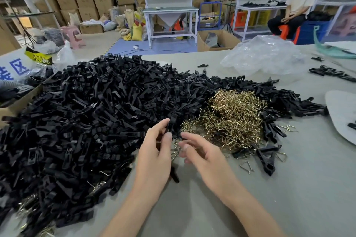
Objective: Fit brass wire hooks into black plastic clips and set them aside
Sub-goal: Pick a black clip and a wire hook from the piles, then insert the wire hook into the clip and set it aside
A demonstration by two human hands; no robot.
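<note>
A huge heap of black plastic clips (92, 113) covers the left and middle of the grey table (289, 188). A mound of brass wire hooks (233, 119) lies to the right of it. My left hand (154, 158) pinches one black clip (172, 124) upright between thumb and fingers at the heap's near edge. My right hand (200, 154) sits just right of it, fingers curled over loose hooks; whether it holds one is hidden. Some clips at the lower left (34, 209) carry wire hooks.
Loose clips (268, 159) and single hooks (247, 167) lie right of my hands. A crumpled clear plastic bag (264, 56) sits at the back right, a cardboard box edge (17, 104) at the left. A seated person (296, 5) is far behind the table.
</note>
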